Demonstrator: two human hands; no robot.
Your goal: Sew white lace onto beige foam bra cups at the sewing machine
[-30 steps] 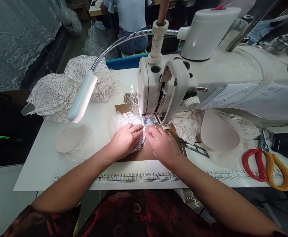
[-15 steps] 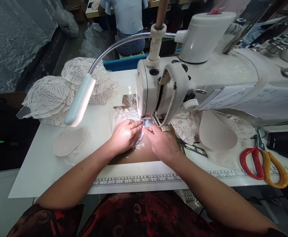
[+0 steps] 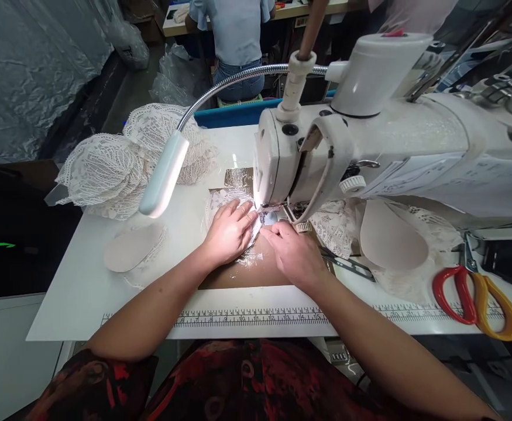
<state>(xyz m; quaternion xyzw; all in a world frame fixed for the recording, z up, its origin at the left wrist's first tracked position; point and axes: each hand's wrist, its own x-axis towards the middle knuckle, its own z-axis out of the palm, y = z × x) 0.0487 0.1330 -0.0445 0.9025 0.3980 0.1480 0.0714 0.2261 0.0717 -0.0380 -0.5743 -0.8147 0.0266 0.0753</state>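
Observation:
Under the sewing machine's needle (image 3: 262,217) lies a white lace piece (image 3: 227,200), brightly lit. My left hand (image 3: 229,234) rests flat on it, fingers apart, just left of the presser foot. Close to the right side of the foot, my right hand (image 3: 293,248) has its thumb and forefinger pinched at the lace edge. The fingertips partly hide what is between them. Both hands are over a brown taped patch (image 3: 224,277) on the white table (image 3: 80,292). The sewing machine (image 3: 370,140) stands just beyond my hands.
Stacked lace cups (image 3: 102,169) lie left, behind a lamp (image 3: 165,175). A beige cup (image 3: 133,248) sits nearer. On the right are another beige cup (image 3: 391,237), black tweezers (image 3: 347,266) and scissors (image 3: 475,292). A ruler (image 3: 247,317) lines the front edge. A person (image 3: 236,35) sits beyond.
My left hand's fingers have spread and flattened on the lace, where they were bunched near the foot. My right hand stays by the needle. The whole view has shifted slightly.

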